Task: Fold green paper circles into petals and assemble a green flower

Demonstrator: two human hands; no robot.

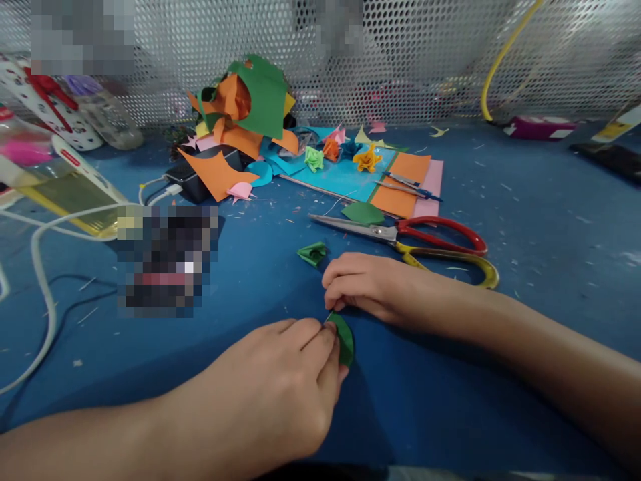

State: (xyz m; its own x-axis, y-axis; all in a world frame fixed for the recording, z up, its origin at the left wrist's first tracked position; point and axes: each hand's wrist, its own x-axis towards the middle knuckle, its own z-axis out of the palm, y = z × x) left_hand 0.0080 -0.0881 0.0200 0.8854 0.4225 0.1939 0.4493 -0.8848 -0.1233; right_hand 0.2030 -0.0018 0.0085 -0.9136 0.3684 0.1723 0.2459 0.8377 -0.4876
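My left hand [295,374] is closed around a dark green paper piece [344,339] with a rounded edge, low at the middle of the table. Just above it, my right hand [363,284] has its fingers bent and pinched together. A thin pale line [329,316] runs between the two hands; its kind is too small to tell. Left of the right fingertips lies a small folded green paper piece [312,253]. Behind the right hand rest large scissors [385,232] with one red and one yellow handle, blades partly apart. A green paper leaf shape [363,213] lies by the blades.
Small paper flowers, including an orange one [368,159], sit on a blue sheet [330,172] beside tweezers [408,189]. Paper scraps [265,93] are heaped at the back. On the left are a blurred phone [173,260], white cables [43,287] and a clear bottle [107,113].
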